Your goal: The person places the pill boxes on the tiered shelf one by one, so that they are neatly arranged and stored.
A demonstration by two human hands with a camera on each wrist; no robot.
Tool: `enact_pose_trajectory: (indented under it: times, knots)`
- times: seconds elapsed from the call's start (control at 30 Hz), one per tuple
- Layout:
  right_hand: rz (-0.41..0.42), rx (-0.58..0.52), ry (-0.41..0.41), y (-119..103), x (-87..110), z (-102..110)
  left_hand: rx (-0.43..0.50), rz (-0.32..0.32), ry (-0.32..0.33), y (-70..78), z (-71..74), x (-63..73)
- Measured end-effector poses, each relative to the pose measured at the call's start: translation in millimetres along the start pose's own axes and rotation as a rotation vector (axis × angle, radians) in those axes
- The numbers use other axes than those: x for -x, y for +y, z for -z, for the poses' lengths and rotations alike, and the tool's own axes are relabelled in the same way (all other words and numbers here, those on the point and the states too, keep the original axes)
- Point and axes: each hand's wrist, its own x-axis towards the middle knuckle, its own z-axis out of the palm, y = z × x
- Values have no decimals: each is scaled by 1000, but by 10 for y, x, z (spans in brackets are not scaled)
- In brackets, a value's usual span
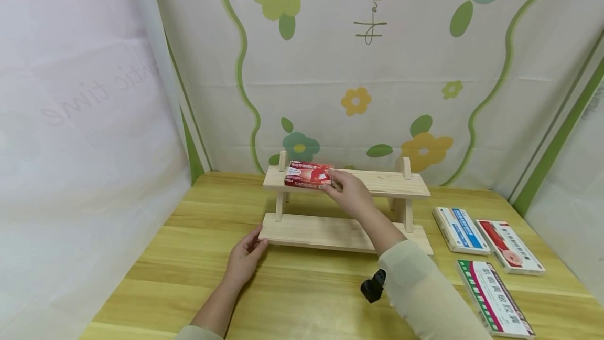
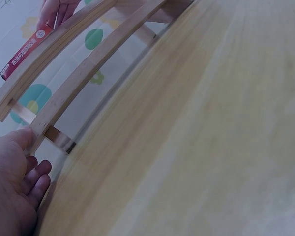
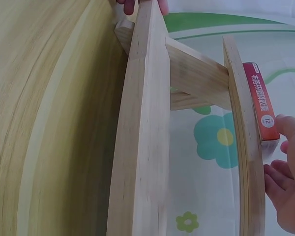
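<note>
A red medicine box (image 1: 308,174) lies flat on the left part of the upper board of a two-tier wooden stand (image 1: 321,230). My right hand (image 1: 350,193) grips the box by its right end, thumb at the front edge and fingers over the top. In the right wrist view, the box's red side (image 3: 260,101) faces out above the board, and my fingertips are at its near end. My left hand (image 1: 244,257) holds the left end of the lower board between thumb and fingers, seen closer in the left wrist view as a hand (image 2: 14,182) at the board's corner.
To the right of the stand lie a blue-and-white box (image 1: 461,231), a red-and-white box (image 1: 510,247) and a green-and-white box (image 1: 495,298) on the wooden table (image 1: 302,298). A small black device (image 1: 374,286) shows by the right sleeve. A flowered curtain (image 1: 330,67) hangs behind.
</note>
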Motion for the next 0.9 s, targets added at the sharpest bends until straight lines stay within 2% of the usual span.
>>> enact_pose_trajectory:
  times: [0.37, 0.9]
  knots:
    - [-28, -72, 14, 150, 164, 185, -8, -16, -10, -34, 7, -17]
    - [-47, -27, 79, 527, 595, 516, -24, -18, 4, -35, 5, -29]
